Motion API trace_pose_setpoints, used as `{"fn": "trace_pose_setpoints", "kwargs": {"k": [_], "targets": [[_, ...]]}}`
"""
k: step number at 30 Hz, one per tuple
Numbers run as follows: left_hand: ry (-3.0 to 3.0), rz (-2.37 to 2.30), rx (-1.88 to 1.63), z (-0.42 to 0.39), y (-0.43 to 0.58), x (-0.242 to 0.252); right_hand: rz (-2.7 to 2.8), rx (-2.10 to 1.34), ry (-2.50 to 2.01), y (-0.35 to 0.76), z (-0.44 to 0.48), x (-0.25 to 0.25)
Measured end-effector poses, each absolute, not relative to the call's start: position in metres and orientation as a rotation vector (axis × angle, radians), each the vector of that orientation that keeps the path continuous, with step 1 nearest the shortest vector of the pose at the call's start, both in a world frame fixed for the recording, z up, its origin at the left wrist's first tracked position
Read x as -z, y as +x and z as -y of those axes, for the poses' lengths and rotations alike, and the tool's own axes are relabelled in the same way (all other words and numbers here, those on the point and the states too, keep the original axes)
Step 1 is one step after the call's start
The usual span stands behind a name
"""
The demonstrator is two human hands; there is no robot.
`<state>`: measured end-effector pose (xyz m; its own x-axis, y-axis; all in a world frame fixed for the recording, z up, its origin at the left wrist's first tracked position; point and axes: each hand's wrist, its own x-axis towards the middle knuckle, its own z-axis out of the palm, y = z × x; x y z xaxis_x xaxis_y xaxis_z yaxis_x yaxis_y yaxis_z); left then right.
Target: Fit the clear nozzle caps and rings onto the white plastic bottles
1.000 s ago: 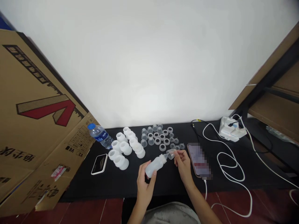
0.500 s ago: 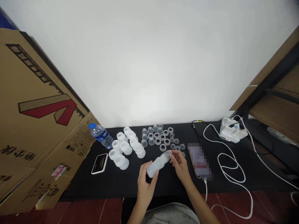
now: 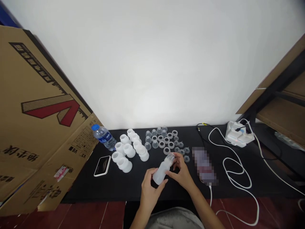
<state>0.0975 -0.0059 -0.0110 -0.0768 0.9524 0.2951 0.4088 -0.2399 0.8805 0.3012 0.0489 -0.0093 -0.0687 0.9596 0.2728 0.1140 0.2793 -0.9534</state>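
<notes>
A frosted white baby bottle [image 3: 163, 170] with a clear cap [image 3: 170, 158] over its top is held tilted above the black table. My left hand [image 3: 150, 184] is closed around its lower body. My right hand [image 3: 182, 171] grips the upper end, thumb on the bottle's side and fingers curled near the cap; part of those fingertips is hidden. Several open white bottles [image 3: 129, 150] stand in rows to the left. Beyond my hands lie clear domed caps [image 3: 155, 144], translucent rings [image 3: 166, 150] and small clear nipples [image 3: 186, 158].
A water bottle [image 3: 104, 137] and a white-framed device [image 3: 102, 166] are on the left by a large cardboard box [image 3: 47, 127]. At the right, a phone [image 3: 204, 166] with a white cable [image 3: 238, 184] lies near a power strip [image 3: 238, 135].
The baby bottle has turned more upright. My right hand has shifted from the cap's tip to around the upper bottle, with its thumb now on the side.
</notes>
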Motion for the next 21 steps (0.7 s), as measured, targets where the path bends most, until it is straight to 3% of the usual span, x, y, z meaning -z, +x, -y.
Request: {"fn": "trace_pose_setpoints", "kwargs": {"k": [21], "targets": [[1.627,-1.535,-1.348,0.0101,0.1019,0.0025,1.592,-0.969,-0.920,0.3018,-0.0477,0.0045]]}}
